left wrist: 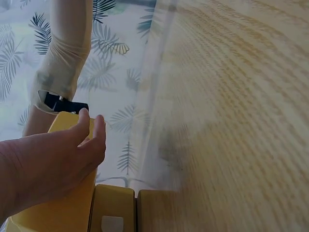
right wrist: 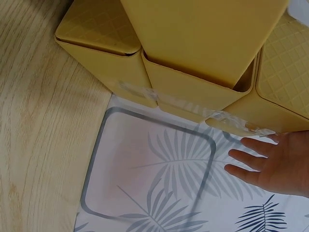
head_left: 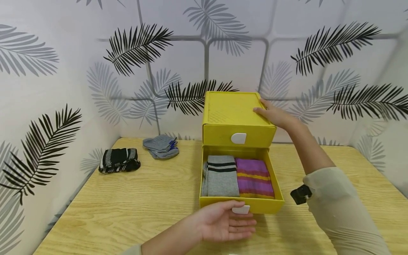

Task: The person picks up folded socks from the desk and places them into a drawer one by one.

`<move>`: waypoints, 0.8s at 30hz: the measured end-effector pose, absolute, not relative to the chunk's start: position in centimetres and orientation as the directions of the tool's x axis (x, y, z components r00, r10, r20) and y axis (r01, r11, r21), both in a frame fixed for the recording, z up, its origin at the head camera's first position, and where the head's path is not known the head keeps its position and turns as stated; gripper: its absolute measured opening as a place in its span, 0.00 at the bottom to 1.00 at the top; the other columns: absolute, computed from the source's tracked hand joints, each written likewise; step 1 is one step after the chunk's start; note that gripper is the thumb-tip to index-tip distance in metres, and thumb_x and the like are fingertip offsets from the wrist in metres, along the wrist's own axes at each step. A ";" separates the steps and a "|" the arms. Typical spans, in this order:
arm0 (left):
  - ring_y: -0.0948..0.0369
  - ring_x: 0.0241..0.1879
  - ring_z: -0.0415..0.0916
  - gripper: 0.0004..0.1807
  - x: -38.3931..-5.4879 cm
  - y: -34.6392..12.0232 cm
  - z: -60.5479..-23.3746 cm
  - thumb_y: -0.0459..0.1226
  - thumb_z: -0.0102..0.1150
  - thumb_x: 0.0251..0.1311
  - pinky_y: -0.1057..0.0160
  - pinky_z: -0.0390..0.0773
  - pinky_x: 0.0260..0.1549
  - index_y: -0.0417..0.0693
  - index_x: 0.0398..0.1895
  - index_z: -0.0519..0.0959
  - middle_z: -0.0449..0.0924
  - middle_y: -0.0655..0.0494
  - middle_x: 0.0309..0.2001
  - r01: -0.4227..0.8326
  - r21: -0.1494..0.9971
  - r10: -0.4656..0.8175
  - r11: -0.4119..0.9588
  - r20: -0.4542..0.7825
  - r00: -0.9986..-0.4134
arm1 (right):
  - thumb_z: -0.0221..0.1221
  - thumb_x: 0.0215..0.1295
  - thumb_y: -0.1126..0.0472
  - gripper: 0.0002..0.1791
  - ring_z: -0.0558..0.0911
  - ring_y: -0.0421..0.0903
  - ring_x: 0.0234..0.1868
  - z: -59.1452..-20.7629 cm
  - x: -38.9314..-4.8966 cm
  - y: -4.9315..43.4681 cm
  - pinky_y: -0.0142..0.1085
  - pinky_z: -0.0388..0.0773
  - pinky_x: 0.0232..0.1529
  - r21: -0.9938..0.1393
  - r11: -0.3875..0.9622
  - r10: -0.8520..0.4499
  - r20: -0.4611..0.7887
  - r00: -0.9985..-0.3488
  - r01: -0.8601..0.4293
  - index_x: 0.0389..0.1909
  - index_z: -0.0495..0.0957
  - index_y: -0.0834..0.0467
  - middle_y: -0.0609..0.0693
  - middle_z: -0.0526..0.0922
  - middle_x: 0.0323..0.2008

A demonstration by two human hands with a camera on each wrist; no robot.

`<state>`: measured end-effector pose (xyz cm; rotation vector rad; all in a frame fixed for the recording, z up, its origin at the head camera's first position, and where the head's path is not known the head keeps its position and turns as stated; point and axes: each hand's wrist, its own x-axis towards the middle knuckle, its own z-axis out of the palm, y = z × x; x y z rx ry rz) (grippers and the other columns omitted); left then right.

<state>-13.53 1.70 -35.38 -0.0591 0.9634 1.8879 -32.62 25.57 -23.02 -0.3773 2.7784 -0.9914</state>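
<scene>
Yellow drawer unit (head_left: pixel 236 108): looks like hard plastic, smooth, low sheen, raised lattice texture on parts. Open drawer (head_left: pixel 266 208) below it, at 6 o'clock: same plastic, smooth walls. White tab (head_left: pixel 238 138): smooth plastic look. Inside the drawer, grey striped cloth (head_left: pixel 222 182) at 9 o'clock, purple striped cloth (head_left: pixel 253 171) at 3: both soft, matt, knit-looking. Grey socks (head_left: pixel 159 144), 10 o'clock from drawer: matt fabric. Black-and-white cloth (head_left: pixel 119 159), 9 o'clock: matt textile. Worktop (head_left: pixel 143 205): wood-grain, satin. Sleeve (head_left: pixel 341 209), 4 o'clock: thin, sheer cloth. Tape strip (right wrist: pixel 178 104) on unit: clear, glossy.
</scene>
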 end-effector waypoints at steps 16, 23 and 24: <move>0.38 0.57 0.62 0.32 -14.6 1.7 -33.6 0.47 0.47 0.65 0.52 0.66 0.55 0.28 0.60 0.61 0.70 0.37 0.52 -0.772 0.613 0.712 -0.169 -0.465 -0.526 | 0.36 0.70 0.40 0.42 0.37 0.64 0.67 -22.9 -32.4 25.4 0.60 0.37 0.61 -0.635 0.753 -0.288 -0.081 -0.954 -0.174 0.71 0.27 0.57 0.66 0.32 0.69; 0.38 0.57 0.62 0.29 -15.7 1.8 -33.3 0.47 0.47 0.66 0.52 0.66 0.54 0.29 0.57 0.64 0.68 0.36 0.55 -0.774 0.603 0.697 -0.194 -0.471 -0.541 | 0.37 0.70 0.41 0.42 0.38 0.64 0.67 -22.9 -32.4 25.3 0.60 0.37 0.61 -0.642 0.745 -0.295 -0.077 -0.953 -0.179 0.71 0.27 0.58 0.66 0.32 0.69; 0.38 0.58 0.62 0.28 -16.0 1.8 -33.3 0.47 0.46 0.66 0.52 0.66 0.54 0.29 0.56 0.64 0.67 0.36 0.56 -0.770 0.605 0.693 -0.202 -0.468 -0.549 | 0.37 0.70 0.41 0.42 0.38 0.64 0.67 -22.9 -32.5 25.2 0.59 0.37 0.61 -0.642 0.746 -0.296 -0.075 -0.952 -0.181 0.71 0.28 0.58 0.66 0.32 0.69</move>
